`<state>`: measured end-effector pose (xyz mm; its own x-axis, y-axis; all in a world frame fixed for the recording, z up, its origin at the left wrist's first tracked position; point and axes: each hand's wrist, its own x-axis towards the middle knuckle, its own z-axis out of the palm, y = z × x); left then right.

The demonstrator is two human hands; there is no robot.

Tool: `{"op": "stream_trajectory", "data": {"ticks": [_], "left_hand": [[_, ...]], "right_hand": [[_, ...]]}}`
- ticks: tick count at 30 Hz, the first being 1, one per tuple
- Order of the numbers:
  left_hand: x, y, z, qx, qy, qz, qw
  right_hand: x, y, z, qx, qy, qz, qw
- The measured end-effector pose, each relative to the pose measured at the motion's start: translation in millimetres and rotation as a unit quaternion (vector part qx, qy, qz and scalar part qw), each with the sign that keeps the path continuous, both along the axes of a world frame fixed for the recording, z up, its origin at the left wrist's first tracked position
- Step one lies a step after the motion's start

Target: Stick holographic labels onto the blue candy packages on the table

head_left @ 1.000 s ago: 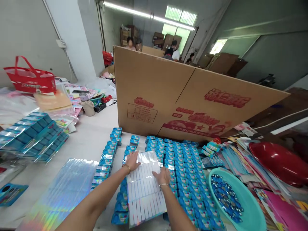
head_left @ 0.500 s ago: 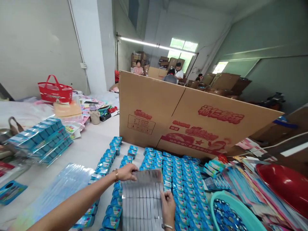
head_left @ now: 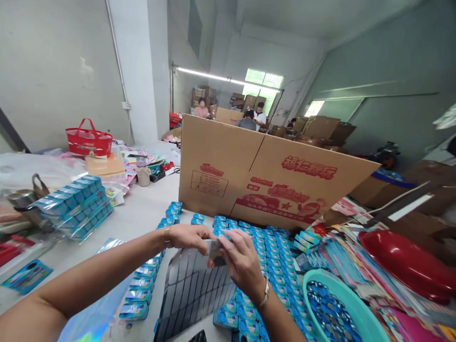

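Your left hand [head_left: 188, 236] pinches the top edge of a silvery, gridded sheet [head_left: 195, 287], thumb and fingers nearly together; your right hand [head_left: 244, 261] curls at the same edge — whether it grips is hard to tell. The sheet slopes toward you between rows of blue boxes [head_left: 276, 261]. Beyond stands a printed cardboard panel [head_left: 263, 175] — at right, a turquoise basin [head_left: 366, 313] holds blue discs [head_left: 327, 308].
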<state>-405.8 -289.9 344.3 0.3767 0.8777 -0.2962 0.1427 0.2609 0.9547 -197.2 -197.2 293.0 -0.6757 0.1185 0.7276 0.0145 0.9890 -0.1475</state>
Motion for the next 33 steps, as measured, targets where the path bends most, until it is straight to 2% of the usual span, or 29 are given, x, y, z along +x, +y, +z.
{"op": "stream_trajectory", "data": {"ticks": [3,9,12,17,22,28,33], "left_hand": [[10.9,-7.6,12.9,0.015,0.006,0.02,1.0],[24.9,-28.2,13.1,-0.012,-0.048,0.034,0.998],[34.5,-30.4,13.2,-0.036,-0.087,0.083,0.992],[48.7,-19.6,18.7,-0.078,-0.142,0.135,0.977],[55.9,-8.4,23.8,-0.082,-0.159,0.173,0.969],[60.0,-2.1,32.3,-0.087,-0.167,0.178,0.966],[58.1,2.0,35.8,-0.089,-0.193,0.172,0.962]], "right_hand": [[-5.2,1.1,22.8,0.005,-0.011,0.055,0.998],[4.9,4.8,28.9,-0.031,-0.011,0.086,0.996],[9.8,5.3,33.8,-0.007,0.011,0.077,0.997],[18.5,5.2,44.5,0.117,0.028,0.04,0.992],[25.6,10.4,44.2,0.154,0.055,0.011,0.986],[30.2,18.3,42.5,0.184,0.058,0.008,0.981],[34.7,18.4,45.1,0.198,0.043,-0.022,0.979]]}}
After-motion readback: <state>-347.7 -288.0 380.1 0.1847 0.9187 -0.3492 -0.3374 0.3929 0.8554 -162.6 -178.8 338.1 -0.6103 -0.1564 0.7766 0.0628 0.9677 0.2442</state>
